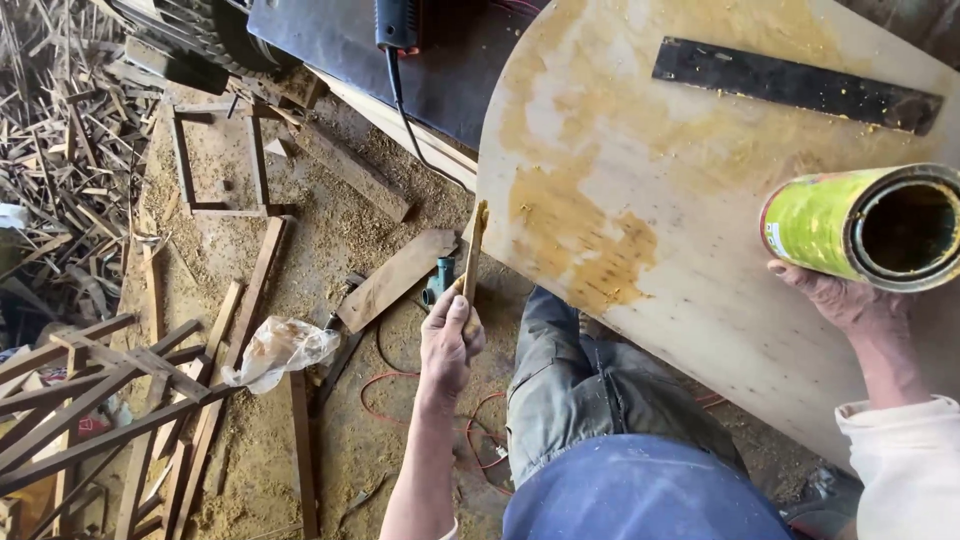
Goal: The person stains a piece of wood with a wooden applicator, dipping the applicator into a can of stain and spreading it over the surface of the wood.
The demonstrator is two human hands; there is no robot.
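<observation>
My left hand (447,335) grips a thin wooden stick (474,245) coated in yellowish glue, its tip at the curved edge of a large rounded plywood board (700,270). My right hand (845,298) holds a green-yellow open can (865,225) tipped on its side over the board, its dark mouth facing me. Patches of yellow-brown glue (570,220) are smeared over the board's left part. A black flat metal bar (797,85) lies on the board near its far edge.
My knee in grey trousers (570,380) sits under the board. The sawdust floor holds wood planks (395,280), a square wooden frame (220,160), scrap sticks (60,140), a plastic bag (280,348), a red cable (480,430) and a power tool (397,22) on a dark panel.
</observation>
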